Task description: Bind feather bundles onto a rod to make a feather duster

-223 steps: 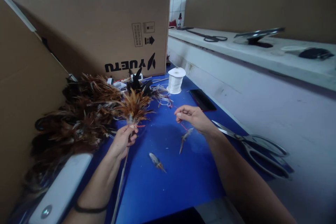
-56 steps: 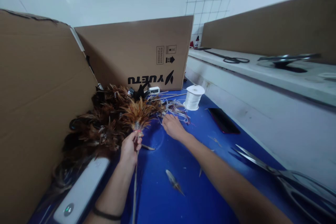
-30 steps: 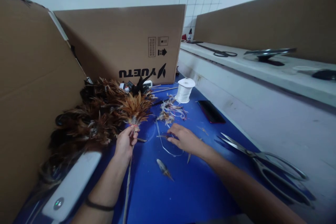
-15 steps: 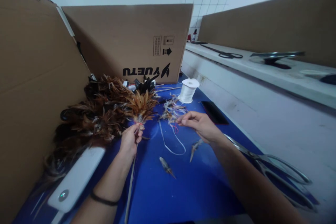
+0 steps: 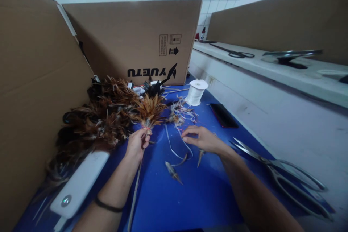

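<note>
My left hand [image 5: 139, 141] is closed around the stick [image 5: 133, 203] of a feather duster, just below its fan of golden-brown feathers [image 5: 150, 110]. Red thread is wound at the base of the feathers. My right hand [image 5: 202, 138] hovers above the blue table with thumb and fingers a little apart, and no object shows between them. Beside its fingertips lies a loop of white string [image 5: 170, 145]. Below it are a loose grey-brown feather [image 5: 174, 172], a small curled feather piece [image 5: 182, 160] and another feather [image 5: 201, 157], partly hidden by the hand.
Brown feather bundles [image 5: 106, 123] fill the left side, by a white power bank [image 5: 80, 185]. A scrap pile [image 5: 181, 112], a white spool [image 5: 196, 93], a black phone [image 5: 223, 115] and large scissors [image 5: 272, 163] lie to the right. Cardboard [image 5: 130, 40] stands behind.
My right hand has moved slightly down, and its pinched fingers have parted. A small curled feather piece now lies beneath it by the string loop. My left hand keeps its hold on the feather duster.
</note>
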### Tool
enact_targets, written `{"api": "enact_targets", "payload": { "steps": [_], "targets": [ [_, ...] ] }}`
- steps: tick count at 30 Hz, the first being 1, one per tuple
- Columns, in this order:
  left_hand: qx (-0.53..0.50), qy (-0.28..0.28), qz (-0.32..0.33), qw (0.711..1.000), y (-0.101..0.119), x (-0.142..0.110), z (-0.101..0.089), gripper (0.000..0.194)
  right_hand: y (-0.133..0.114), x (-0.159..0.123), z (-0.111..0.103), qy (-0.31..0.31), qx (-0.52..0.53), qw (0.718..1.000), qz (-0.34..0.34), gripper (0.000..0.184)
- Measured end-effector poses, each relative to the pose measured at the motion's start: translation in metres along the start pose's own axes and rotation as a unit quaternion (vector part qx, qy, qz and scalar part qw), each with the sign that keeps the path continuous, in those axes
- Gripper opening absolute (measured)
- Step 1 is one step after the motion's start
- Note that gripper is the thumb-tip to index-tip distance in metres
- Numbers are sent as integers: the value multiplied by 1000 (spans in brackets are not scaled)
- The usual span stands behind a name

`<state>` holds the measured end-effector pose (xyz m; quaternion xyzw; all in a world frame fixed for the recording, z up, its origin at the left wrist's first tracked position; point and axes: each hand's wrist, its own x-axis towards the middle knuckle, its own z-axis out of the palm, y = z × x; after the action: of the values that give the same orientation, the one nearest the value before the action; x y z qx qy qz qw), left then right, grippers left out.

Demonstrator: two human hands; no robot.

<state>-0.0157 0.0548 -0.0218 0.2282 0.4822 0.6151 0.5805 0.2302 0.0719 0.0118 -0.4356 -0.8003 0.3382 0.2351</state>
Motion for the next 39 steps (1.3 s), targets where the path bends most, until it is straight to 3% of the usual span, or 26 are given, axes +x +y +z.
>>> {"api": "enact_targets", "payload": {
  "steps": [3,6,10,13,16,19,22,25,28,31,33,35,37,39],
  "targets": [
    [5,-2,-2,1000,0,-1,1,17,14,14,18,129,-147,981,10,13],
    [7,0,-1,1000,0,-1,1,17,26,28,34,167,-229,959,16,9],
    [7,0,-1,1000,1,0,1,18,35,32,31,160,-180,970,14,14],
    [8,-3,11,1000,1,0,1,18,36,26,16,249,-124,960,38,11],
    [8,-4,10,1000,0,0,1,18,29,24,11,321,-167,932,13,9],
    [8,0,2,1000,-2,0,1,18,14,31,29,221,-164,961,-8,10],
    [9,1,2,1000,-2,0,0,17,0,48,56,141,-191,970,53,18],
    [7,-6,3,1000,-2,0,0,18,-7,63,72,127,-187,971,82,7],
    [4,-10,4,1000,-2,0,-2,18,-8,68,74,118,-154,979,65,10],
    [3,-12,-2,1000,-2,1,-2,19,-12,63,70,108,-9,992,69,11],
    [5,-15,-6,1000,-3,1,-1,18,-17,56,67,98,198,970,98,9],
    [6,-15,-10,1000,-3,0,-1,18,-23,51,64,75,380,913,125,12],
    [5,-16,-13,1000,-2,-1,0,18,-28,47,63,41,460,876,139,18],
    [3,-15,-15,1000,-2,-1,0,17,-28,47,65,8,490,858,153,24]
  ]
}}
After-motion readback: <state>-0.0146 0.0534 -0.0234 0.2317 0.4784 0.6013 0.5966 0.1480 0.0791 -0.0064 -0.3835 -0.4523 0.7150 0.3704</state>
